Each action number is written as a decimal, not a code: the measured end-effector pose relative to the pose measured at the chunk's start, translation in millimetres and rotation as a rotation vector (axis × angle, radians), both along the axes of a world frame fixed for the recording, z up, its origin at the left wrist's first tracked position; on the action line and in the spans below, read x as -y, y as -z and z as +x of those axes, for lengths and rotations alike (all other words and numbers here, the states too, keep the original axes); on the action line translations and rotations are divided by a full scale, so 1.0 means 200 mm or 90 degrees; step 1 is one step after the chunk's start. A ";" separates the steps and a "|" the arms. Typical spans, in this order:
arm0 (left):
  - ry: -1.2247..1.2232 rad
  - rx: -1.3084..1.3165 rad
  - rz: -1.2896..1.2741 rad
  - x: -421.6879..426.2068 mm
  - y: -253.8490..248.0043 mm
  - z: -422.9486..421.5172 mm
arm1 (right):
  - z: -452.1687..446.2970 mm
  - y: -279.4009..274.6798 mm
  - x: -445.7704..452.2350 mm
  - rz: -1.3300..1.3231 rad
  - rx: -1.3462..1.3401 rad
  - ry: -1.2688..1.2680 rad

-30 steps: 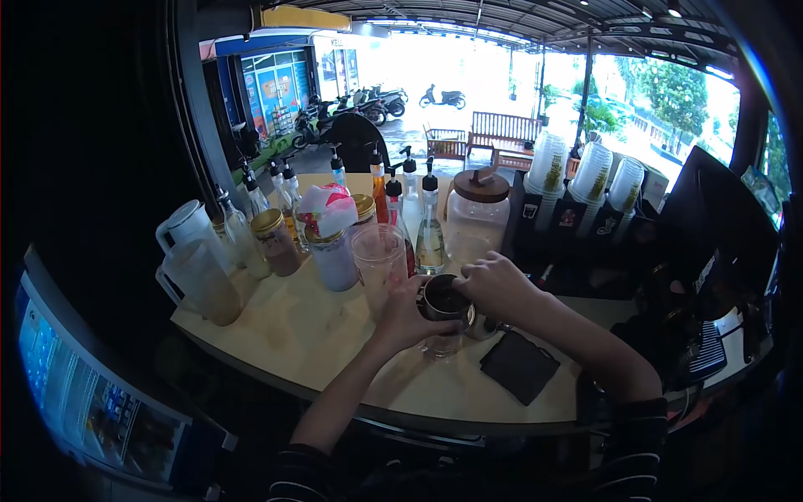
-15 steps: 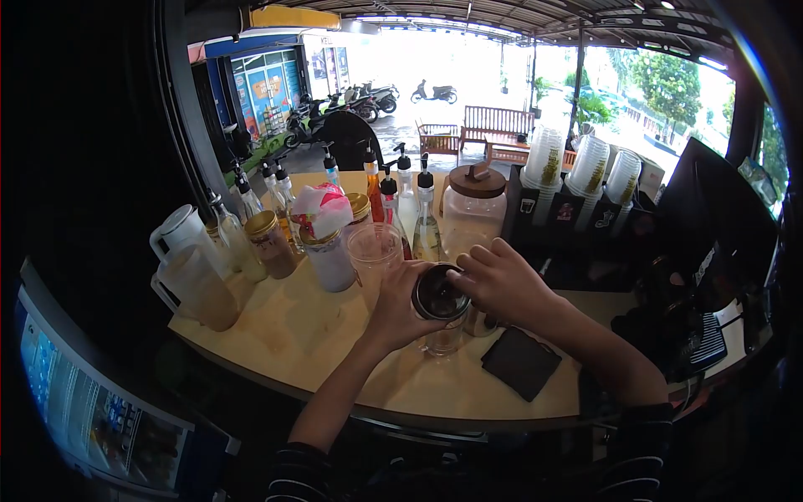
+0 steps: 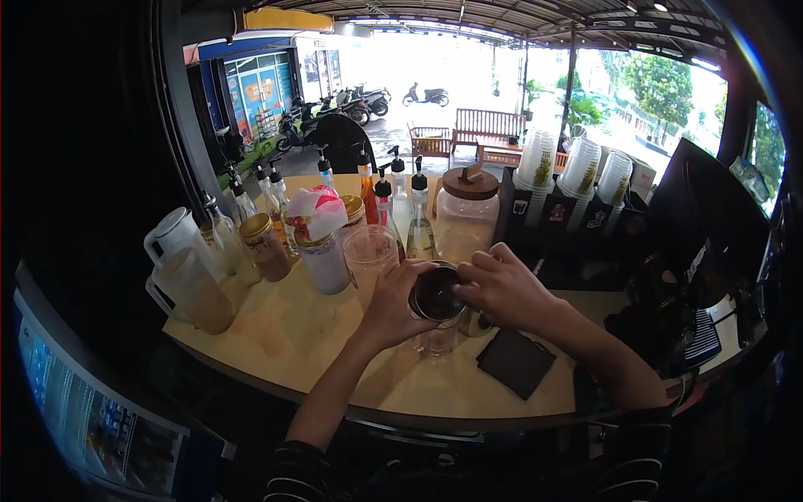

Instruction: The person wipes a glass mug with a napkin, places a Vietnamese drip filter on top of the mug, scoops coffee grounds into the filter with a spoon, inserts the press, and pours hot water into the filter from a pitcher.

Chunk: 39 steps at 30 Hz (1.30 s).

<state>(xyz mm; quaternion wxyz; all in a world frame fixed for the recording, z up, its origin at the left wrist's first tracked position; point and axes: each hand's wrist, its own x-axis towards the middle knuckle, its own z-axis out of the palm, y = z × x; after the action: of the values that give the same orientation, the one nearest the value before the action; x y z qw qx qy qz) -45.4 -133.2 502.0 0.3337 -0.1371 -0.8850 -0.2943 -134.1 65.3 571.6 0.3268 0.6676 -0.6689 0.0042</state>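
My left hand (image 3: 391, 303) is wrapped round a round container with a pale rim and a dark inside (image 3: 435, 297), its mouth tipped up towards me. At the container's right rim are the curled fingers of my right hand (image 3: 506, 289); whatever they pinch is hidden. Directly below the container shows a clear glass vessel (image 3: 438, 340); I cannot tell whether the two are joined. A clear plastic cup (image 3: 369, 244) stands just behind my left hand. Under my right hand, a small shiny object (image 3: 475, 323) is partly covered. To the right lies a dark folded cloth (image 3: 516, 362).
Pump bottles (image 3: 420, 209), gold-lidded jars (image 3: 322, 261) and two pitchers (image 3: 196, 293) line the counter's (image 3: 293, 351) back and left. A wooden-lidded jar (image 3: 468, 213) stands beside stacked plastic cups (image 3: 577, 167) in a black holder. A dark monitor (image 3: 698, 226) is at right.
My right hand's fingers have curled lower and closer against the container's rim. The container stays in my left hand. The whole view has shifted slightly.
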 end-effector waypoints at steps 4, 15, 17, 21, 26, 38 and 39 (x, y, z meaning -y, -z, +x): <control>0.001 -0.011 -0.021 0.00 0.01 0.00 | 0.01 0.00 0.01 -0.006 -0.020 -0.011; 0.010 0.100 0.075 -0.02 0.02 -0.01 | 0.01 0.00 0.00 0.066 0.042 0.003; 0.036 0.159 0.169 0.00 0.07 -0.04 | -0.01 0.02 0.00 0.060 0.054 0.005; 0.054 0.176 0.229 0.01 0.13 -0.07 | -0.03 0.05 0.00 0.046 0.090 0.011; 0.031 0.138 0.206 0.00 0.13 -0.05 | -0.04 0.06 0.02 0.042 0.106 0.006; -0.153 -0.090 0.379 0.06 0.31 0.11 | -0.06 0.09 0.01 0.077 0.142 0.028; -0.152 -0.088 0.379 0.10 0.35 0.08 | -0.06 0.10 0.00 0.074 0.145 0.024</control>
<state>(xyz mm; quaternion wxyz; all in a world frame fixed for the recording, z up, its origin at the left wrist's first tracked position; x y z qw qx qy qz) -29.1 -152.9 432.8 0.4502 0.0512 -0.7454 -0.4889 -146.1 65.0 551.6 0.2099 0.6680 -0.7130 0.0352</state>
